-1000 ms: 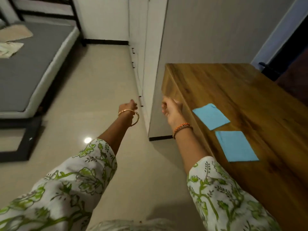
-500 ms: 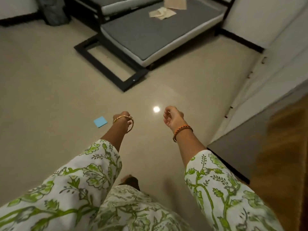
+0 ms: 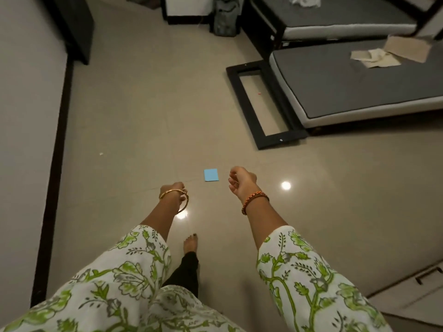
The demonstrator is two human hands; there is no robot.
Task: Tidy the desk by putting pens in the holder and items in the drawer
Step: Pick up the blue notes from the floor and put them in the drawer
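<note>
A small blue sticky note (image 3: 211, 174) lies flat on the beige tiled floor. My left hand (image 3: 173, 188) hangs just below and left of it, fingers curled under, holding nothing that I can see. My right hand (image 3: 241, 180) hovers just right of the note, fingers loosely bent and apart, palm empty. Both hands are well above the floor. The desk, pen holder and drawer are out of view.
A low grey mattress on a black frame (image 3: 359, 87) fills the upper right, with papers (image 3: 383, 55) on it. A white wall with a dark skirting (image 3: 51, 188) runs down the left. A cabinet front (image 3: 419, 295) shows at the lower right. My bare foot (image 3: 191, 243) stands below the hands.
My view has swung left from the wooden desk with two blue notes to the floor. The fallen blue note now lies between my hands, no longer to their left.
</note>
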